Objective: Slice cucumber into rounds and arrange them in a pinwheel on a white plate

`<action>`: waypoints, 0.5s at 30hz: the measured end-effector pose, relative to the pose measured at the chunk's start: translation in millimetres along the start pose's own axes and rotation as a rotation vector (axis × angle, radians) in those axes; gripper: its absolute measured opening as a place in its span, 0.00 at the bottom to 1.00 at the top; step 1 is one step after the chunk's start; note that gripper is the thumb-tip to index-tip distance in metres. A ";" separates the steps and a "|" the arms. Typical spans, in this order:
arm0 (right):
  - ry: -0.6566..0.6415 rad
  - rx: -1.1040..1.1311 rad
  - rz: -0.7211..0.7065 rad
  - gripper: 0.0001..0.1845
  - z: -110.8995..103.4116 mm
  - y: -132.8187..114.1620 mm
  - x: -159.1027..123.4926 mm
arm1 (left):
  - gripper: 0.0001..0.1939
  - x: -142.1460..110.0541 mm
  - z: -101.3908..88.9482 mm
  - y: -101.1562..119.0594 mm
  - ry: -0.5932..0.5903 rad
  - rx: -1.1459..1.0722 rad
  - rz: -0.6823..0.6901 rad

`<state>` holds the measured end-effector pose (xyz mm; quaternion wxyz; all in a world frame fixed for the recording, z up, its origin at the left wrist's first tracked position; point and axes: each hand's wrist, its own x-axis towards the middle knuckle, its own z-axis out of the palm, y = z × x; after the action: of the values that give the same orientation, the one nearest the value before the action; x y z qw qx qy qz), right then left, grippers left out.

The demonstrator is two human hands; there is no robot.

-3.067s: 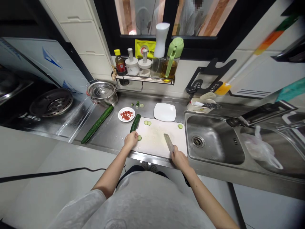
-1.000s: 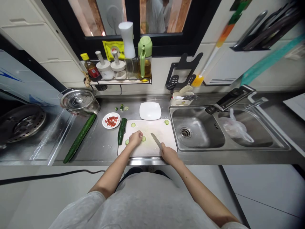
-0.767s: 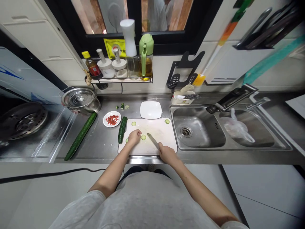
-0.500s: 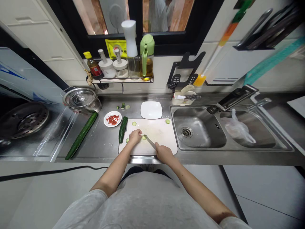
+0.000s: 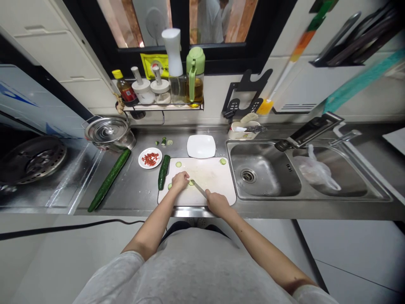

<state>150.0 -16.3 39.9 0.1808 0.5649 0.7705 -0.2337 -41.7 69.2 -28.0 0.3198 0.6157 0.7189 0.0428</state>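
Observation:
A white cutting board lies on the steel counter in front of me. My left hand is curled over a cucumber slice near the board's left part. My right hand grips a knife whose tip reaches that slice beside my left fingers. Loose slices lie at the board's far edge and far right corner. A half cucumber lies along the board's left side.
A long whole cucumber lies left on the counter near a lidded steel pot. A small dish of red bits and a white plate sit behind the board. The sink lies right, a condiment shelf behind.
My right hand has brought the knife leftward across the board until its tip meets the slice by my left fingers. The left hand moved from the board's edge onto the board.

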 end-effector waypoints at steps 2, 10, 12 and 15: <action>-0.003 -0.002 0.001 0.17 -0.6 -0.8 -0.1 | 0.10 -0.3 -0.3 0.3 -0.002 -0.002 -0.003; -0.013 -0.017 -0.013 0.16 -7.0 -3.3 1.8 | 0.09 -2.3 -3.1 2.9 -0.013 0.003 -0.021; -0.009 -0.024 -0.015 0.16 -7.5 -3.5 2.8 | 0.09 -2.2 -3.3 3.1 -0.013 0.004 -0.024; -0.013 -0.029 -0.010 0.16 -6.8 -4.4 4.5 | 0.09 -1.7 -3.3 2.8 -0.016 0.008 -0.020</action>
<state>144.4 -10.0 43.8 0.1926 0.5567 0.7755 -0.2269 -40.9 69.4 -23.4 0.3234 0.6102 0.7226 0.0319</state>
